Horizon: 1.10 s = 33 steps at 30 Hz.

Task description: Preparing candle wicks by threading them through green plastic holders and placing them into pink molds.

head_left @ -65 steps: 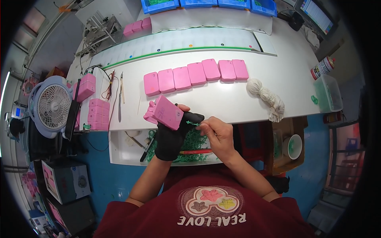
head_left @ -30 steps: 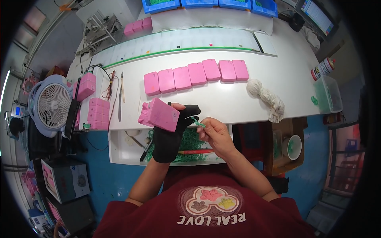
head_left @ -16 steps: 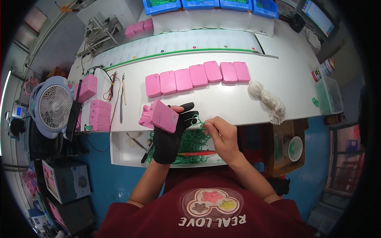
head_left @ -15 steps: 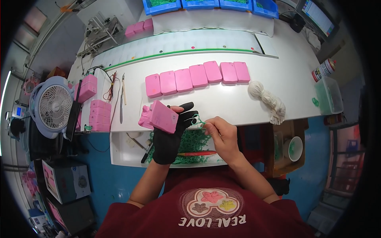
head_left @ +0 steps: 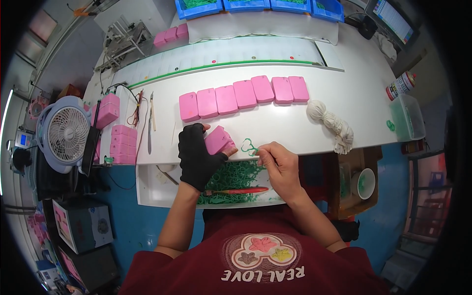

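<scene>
My left hand (head_left: 199,156), in a black glove with bare fingertips, is closed around a pink rubber mould (head_left: 219,139) above the table's near edge. The mould is tilted, and the glove covers part of it. To its right, my bare right hand (head_left: 279,164) pinches a thin green wax piece (head_left: 249,146) with open loops, held apart from the mould. Beyond both hands, several more pink moulds (head_left: 244,94) lie side by side in a slanting row on the white table.
Below my hands, a pulled-out drawer (head_left: 147,189) holds green scraps and a red-handled tool (head_left: 246,190). A bundle of white yarn (head_left: 330,123) lies at right, near a clear plastic tub (head_left: 409,118). At left are a fan (head_left: 69,130), stacked pink moulds (head_left: 124,142) and slim tools (head_left: 151,120).
My left hand has turned over, palm now down, bringing the mould round toward the right. The green wax piece shows more fully in my right hand, which has shifted slightly.
</scene>
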Available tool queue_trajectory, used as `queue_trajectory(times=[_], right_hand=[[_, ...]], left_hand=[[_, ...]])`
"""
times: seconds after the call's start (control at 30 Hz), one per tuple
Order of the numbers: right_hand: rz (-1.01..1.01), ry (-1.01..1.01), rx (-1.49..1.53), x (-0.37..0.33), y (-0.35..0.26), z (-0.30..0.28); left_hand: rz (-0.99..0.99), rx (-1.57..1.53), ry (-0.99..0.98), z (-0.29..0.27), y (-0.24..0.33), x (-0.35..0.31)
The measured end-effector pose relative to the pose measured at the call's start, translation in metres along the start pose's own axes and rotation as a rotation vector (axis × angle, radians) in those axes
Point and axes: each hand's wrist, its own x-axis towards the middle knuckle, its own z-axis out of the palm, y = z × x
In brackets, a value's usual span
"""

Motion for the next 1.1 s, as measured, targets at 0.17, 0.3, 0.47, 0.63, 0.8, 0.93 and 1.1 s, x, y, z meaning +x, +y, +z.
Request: queue_trajectory(times=[0.17, 0.3, 0.47, 0.63, 0.8, 0.93, 1.1], right_hand=[[-0.125, 0.011, -0.205, 0.003, -0.009, -0.007], [-0.201, 0.012, -0.307, 0.004, -0.01, -0.008], [-0.354, -0.041, -0.45, 0.004, -0.023, -0.002], [-0.383, -0.048, -0.427, 0.003, -0.032, -0.001], [-0.352, 0.005, -0.368, 0.0, -0.033, 0.001], [-0.377, 0.034, -0.345, -0.003, -0.033, 0.003], [-0.398, 0.05, -0.336, -0.004, -0.033, 0.004]], left_hand=[[0.2, -0.09, -0.016, -0.011, 0.001, 0.003], [0.323, -0.185, 0.092, -0.029, 0.019, 0.005], [0.163, -0.561, -0.262, -0.037, 0.037, -0.003], [0.078, -0.66, -0.316, -0.031, 0.029, -0.011], [0.025, -0.745, -0.343, -0.026, 0.029, -0.015], [0.018, -0.761, -0.323, -0.022, 0.028, -0.016], [0.012, -0.78, -0.329, -0.022, 0.029, -0.017]])
